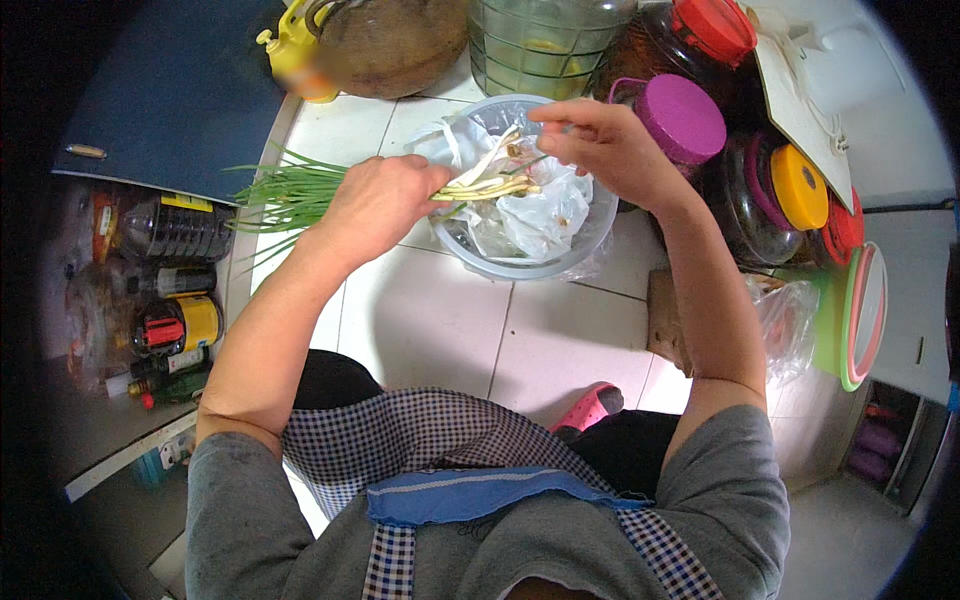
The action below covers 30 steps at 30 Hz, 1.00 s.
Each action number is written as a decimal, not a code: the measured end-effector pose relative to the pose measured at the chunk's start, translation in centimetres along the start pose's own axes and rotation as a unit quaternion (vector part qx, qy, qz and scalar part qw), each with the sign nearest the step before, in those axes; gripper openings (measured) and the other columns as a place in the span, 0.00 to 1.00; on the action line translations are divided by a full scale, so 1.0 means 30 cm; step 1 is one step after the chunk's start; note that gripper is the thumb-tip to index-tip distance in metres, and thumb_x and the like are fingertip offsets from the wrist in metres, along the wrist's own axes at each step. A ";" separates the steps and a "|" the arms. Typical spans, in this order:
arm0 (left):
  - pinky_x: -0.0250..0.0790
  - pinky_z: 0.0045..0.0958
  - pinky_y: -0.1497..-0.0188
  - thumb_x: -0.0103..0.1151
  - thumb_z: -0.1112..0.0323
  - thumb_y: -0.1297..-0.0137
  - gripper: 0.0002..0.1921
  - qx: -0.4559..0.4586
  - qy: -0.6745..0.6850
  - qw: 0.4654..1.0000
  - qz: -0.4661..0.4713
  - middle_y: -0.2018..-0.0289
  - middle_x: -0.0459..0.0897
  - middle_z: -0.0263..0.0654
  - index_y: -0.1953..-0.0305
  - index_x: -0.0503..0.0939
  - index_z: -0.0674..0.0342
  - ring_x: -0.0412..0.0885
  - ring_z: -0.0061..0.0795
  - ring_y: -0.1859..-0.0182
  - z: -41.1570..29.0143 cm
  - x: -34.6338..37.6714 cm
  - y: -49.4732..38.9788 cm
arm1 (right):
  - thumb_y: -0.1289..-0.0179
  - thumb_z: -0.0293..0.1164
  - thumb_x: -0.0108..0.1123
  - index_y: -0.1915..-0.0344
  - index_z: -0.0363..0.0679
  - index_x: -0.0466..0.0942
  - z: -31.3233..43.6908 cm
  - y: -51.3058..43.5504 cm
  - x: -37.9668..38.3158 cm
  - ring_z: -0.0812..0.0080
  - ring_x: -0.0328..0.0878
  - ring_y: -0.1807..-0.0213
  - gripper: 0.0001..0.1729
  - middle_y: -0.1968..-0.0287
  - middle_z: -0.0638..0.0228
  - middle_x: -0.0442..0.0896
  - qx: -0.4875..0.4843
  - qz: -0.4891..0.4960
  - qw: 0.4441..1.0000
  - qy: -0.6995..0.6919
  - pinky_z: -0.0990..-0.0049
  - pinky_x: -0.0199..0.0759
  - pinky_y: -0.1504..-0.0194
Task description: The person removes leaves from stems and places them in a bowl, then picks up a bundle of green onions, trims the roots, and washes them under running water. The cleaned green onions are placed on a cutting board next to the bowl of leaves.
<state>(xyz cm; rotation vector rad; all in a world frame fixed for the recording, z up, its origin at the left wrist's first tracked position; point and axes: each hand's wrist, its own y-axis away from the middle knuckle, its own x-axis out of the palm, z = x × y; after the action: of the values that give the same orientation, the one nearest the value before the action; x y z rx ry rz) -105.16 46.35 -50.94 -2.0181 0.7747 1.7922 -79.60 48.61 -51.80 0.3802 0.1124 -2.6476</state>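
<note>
My left hand (390, 199) is closed around a bunch of scallions (296, 187). Their green leaves fan out to the left, and the pale root ends point right, over a grey plastic basin (480, 262). Crumpled clear and white plastic bags (551, 221) line the basin, with small brown scraps on them. Above the basin's right side is my right hand (589, 142), its index finger and thumb apart. A thin green leaf runs up to its lower fingers; whether they pinch it is not clear.
Large jars with a purple lid (684, 118), a yellow lid (801, 186) and a red lid (716, 30) crowd the right. A wire-wrapped glass jar (547, 49) and brown pot (394, 49) stand behind. Bottles (180, 326) fill the left cabinet. A pink clog (592, 407) is on the tiles.
</note>
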 end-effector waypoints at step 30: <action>0.71 0.38 0.64 0.55 0.67 0.46 0.08 0.075 -0.035 0.997 -0.009 0.70 0.78 0.39 0.63 0.77 0.55 0.79 0.42 0.66 0.015 0.022 -0.012 | 0.56 0.33 0.61 0.83 0.32 0.76 -0.046 -0.022 0.105 0.78 0.67 0.84 0.13 0.88 0.58 0.71 -0.155 -0.058 0.915 0.367 0.75 0.66 0.77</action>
<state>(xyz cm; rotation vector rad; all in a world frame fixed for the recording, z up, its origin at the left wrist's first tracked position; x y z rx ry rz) -105.27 46.79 -51.69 -1.8517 0.8399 1.7304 -82.25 48.02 -54.00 1.2615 0.7976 -2.3895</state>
